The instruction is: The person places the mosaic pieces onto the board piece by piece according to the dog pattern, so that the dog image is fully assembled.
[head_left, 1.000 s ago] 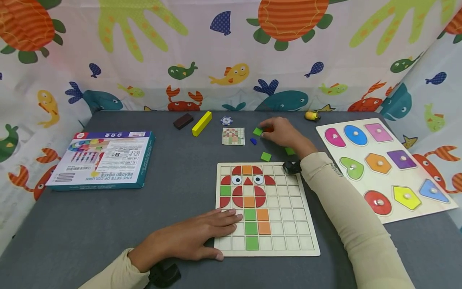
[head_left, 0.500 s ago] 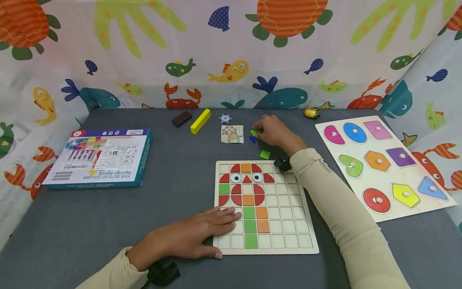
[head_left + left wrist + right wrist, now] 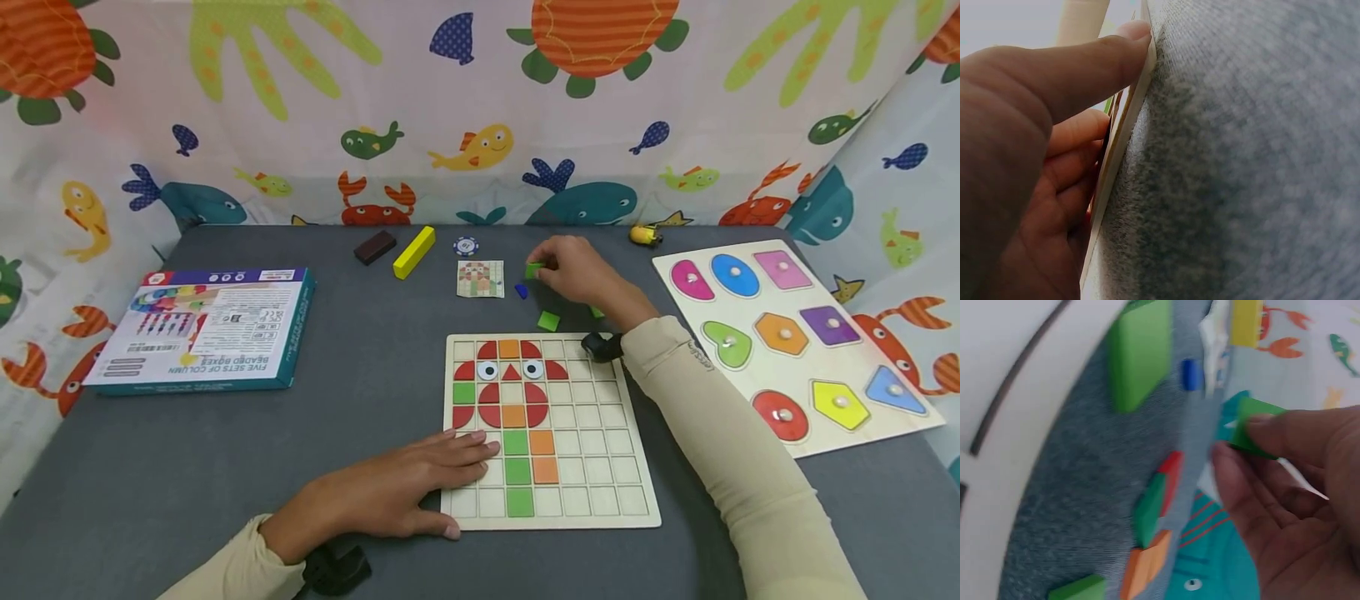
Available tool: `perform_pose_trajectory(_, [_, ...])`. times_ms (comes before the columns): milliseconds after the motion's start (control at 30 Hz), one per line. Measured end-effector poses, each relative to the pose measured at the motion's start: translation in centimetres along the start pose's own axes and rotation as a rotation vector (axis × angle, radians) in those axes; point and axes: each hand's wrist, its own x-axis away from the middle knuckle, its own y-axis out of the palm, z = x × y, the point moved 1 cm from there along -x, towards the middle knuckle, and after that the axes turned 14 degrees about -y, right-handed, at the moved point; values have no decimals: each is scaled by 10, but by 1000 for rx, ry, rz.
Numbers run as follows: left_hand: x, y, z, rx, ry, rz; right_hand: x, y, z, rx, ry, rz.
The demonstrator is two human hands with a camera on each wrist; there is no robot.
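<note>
A wooden grid board (image 3: 600,467) lies at the table's front middle, partly filled with red, orange and green tiles that form a figure. My left hand (image 3: 420,483) rests flat on its lower left corner, thumb (image 3: 1085,62) against the board's edge (image 3: 1119,156). Beyond the board, my right hand (image 3: 573,271) pinches a green square tile (image 3: 533,270) (image 3: 1254,428) between thumb and fingers, lifted off the cloth. Loose tiles lie around it: another green square (image 3: 548,321) (image 3: 1141,353), a small blue piece (image 3: 521,291) (image 3: 1190,374), and red, green and orange tiles (image 3: 1157,500).
A small pattern card (image 3: 480,279) lies left of the right hand. A yellow block (image 3: 413,252), brown block (image 3: 375,247) and poker chip (image 3: 466,246) sit at the back. A boxed bead set (image 3: 202,329) is at the left, a shape puzzle (image 3: 795,342) at the right.
The right hand has taken up the green tile and raised it slightly off the cloth. The left hand has stayed on the board's corner.
</note>
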Motion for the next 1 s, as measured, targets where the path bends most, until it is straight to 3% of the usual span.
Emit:
perform_pose_trajectory(367, [-1, 1, -1, -8, 3, -4, 35, -3, -20, 12, -168, -23])
perform_pose_trajectory(700, [-1, 1, -1, 2, 2, -2, 69, -2, -40, -83, -175, -117])
perform_pose_trajectory(1000, [-1, 1, -1, 0, 8, 1, 96, 7, -47, -161, -200, -262])
